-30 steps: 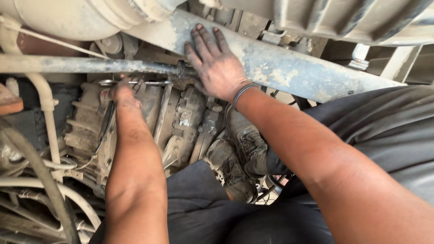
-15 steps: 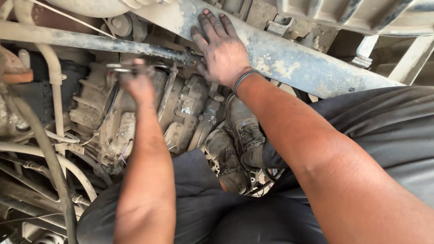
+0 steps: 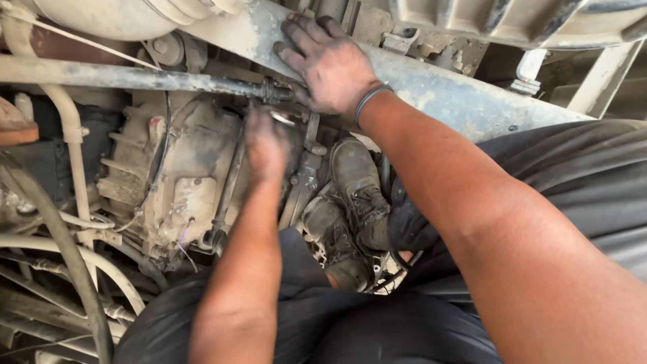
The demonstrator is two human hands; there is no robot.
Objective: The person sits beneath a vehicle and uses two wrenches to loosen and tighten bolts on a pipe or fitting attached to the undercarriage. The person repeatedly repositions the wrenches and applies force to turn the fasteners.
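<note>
My right hand [image 3: 330, 64] lies flat on the beam [image 3: 458, 101]. My left hand [image 3: 266, 141] is blurred, grip unclear, at a wrench [image 3: 282, 118] just below the rod [image 3: 135, 77] running leftward.

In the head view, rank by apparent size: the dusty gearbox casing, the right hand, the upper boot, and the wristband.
1. Gearbox casing, largest.
2. Right hand and upper boot: these look alike, and the hand's nearness to the camera makes ranking unsure.
3. Wristband, smallest.
</note>
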